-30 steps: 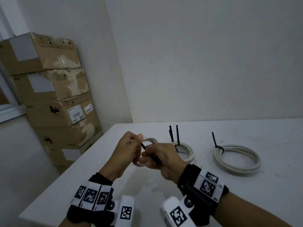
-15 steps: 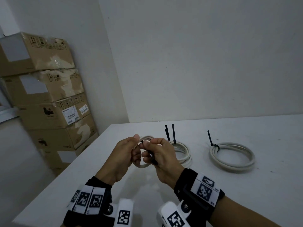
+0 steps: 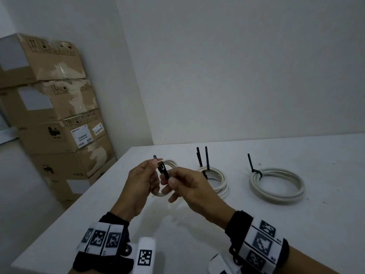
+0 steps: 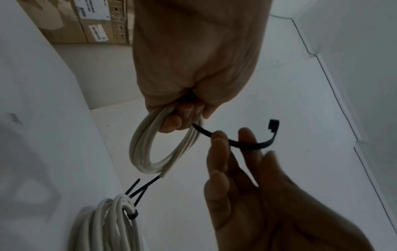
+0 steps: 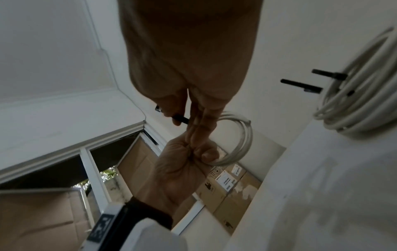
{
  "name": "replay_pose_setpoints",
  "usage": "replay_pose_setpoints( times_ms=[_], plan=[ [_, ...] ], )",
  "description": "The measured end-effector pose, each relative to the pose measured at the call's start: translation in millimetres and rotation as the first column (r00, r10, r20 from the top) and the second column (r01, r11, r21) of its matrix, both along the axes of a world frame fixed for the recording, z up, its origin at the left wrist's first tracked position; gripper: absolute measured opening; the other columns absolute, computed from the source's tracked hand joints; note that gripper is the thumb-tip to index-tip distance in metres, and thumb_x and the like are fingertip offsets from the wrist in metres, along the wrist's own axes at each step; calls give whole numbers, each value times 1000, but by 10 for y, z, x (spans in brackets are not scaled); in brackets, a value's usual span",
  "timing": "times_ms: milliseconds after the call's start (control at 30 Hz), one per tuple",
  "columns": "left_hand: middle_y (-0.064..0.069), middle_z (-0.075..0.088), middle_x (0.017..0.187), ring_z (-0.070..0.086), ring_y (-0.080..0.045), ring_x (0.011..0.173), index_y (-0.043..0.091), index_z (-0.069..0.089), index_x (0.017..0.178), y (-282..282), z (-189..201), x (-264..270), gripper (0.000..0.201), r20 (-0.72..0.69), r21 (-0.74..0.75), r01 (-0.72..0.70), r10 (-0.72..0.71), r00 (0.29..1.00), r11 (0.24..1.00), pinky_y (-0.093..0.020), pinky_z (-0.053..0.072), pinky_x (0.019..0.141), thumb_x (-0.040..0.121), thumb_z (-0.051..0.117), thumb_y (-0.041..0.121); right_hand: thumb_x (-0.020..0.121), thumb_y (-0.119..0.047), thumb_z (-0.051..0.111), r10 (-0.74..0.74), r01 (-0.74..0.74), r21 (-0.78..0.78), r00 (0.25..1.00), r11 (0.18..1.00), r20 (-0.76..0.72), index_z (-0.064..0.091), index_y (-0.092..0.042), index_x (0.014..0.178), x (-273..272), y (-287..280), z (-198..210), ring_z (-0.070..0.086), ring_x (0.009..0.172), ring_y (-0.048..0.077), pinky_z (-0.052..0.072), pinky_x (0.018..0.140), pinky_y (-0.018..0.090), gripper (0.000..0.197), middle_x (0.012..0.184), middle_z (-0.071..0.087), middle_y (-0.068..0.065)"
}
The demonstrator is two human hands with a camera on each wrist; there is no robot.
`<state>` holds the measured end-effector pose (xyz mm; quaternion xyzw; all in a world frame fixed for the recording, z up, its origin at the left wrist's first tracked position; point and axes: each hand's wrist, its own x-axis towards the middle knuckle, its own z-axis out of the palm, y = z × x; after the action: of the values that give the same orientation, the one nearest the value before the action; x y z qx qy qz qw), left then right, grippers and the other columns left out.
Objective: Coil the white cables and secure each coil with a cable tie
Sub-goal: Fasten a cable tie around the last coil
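White cable, wound into a small coil (image 3: pixel 167 175), hangs in the person's left hand (image 3: pixel 141 186), whose fingers are curled round one side of the loop and also pinch the thin tail of a black plastic cable tie (image 3: pixel 163 171); the bundle is held up above the pale tabletop (image 3: pixel 197 244), clear of it. From the left wrist view the coil hangs below the fist as an oval, long axis roughly up and down, with one cut cable end at its lower edge. Just to the right, the right hand (image 3: pixel 189 186) pinches the tie's strap between thumb and fingertips, the other fingers loosely extended. The tie arcs from the left hand's grip across to the right, its square head free and pointing upward and away, not yet mated with the tail. I judge the step in hand to be the tying of this third coil: the strap looks wrapped, not closed. The next move seems to call for bringing tail and head together, threading, then pulling snug without letting the turns spring apart. Farther right on the table lie two finished coils, a middle tied coil (image 3: pixel 215 180) with two black tails standing up, and a far tied coil (image 3: pixel 276 184) with one.
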<state>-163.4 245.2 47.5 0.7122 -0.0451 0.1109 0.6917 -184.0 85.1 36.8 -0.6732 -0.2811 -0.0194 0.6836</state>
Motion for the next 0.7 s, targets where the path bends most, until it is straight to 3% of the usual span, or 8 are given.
replay_pose_setpoints(
  times_ms=[67,167,267,333,367,433,567,700],
  plan=[
    [-10,40,61,36,-20,58,14,70,105,-48,-45,-23,25,49,80,-17,13,999,997,-31,35,54,101,46,20,98,-9,49,-103,103,-39,995,994,16,64,-11,93,36,22,16,61,67,14,52,49,28,16,79,62,3],
    [3,42,52,36,-13,51,20,71,103,-116,-71,-74,22,175,214,-48,10,985,976,-29,34,52,98,51,27,97,-25,52,-177,177,-56,984,983,18,63,-9,83,49,14,112,49,55,16,41,40,25,24,65,53,-1],
    [10,51,49,38,-10,49,19,70,114,-130,-65,-85,32,241,269,-124,58,969,955,-18,37,49,92,54,35,97,-33,51,-239,245,-63,967,967,87,60,1,78,80,45,192,43,57,13,38,53,29,40,66,54,13],
    [3,65,60,49,-19,53,17,68,119,-134,-46,-105,34,269,279,-150,73,960,948,-24,47,51,92,55,33,97,-31,51,-270,278,-80,958,957,91,58,4,80,122,86,191,42,63,14,36,60,30,40,73,55,20],
    [1,70,77,57,-24,70,16,68,120,-140,-33,-124,33,280,283,-155,73,957,946,-33,51,64,93,55,29,97,-30,51,-280,287,-85,957,954,77,57,5,81,137,103,187,42,64,13,35,61,29,39,72,54,17],
    [-5,68,97,56,-16,96,19,68,118,-143,-21,-139,27,300,296,-174,82,950,939,-35,50,85,95,55,24,98,-28,49,-275,278,-86,961,957,41,57,4,81,164,122,161,41,62,12,34,60,29,37,71,53,10],
    [6,72,106,66,1,91,28,66,112,-124,-16,-126,22,329,303,-185,80,941,935,-16,50,89,95,56,18,101,-18,42,-174,170,-67,983,983,-62,58,-16,73,170,114,125,42,48,-3,29,54,17,32,56,54,-17],
    [17,68,106,62,9,101,23,67,116,-124,-40,-126,24,367,339,-184,50,929,923,-5,44,84,95,55,17,101,-14,41,-161,159,-46,986,986,-42,56,-22,72,179,93,143,46,50,-8,29,50,7,34,59,56,-19]
  ],
)
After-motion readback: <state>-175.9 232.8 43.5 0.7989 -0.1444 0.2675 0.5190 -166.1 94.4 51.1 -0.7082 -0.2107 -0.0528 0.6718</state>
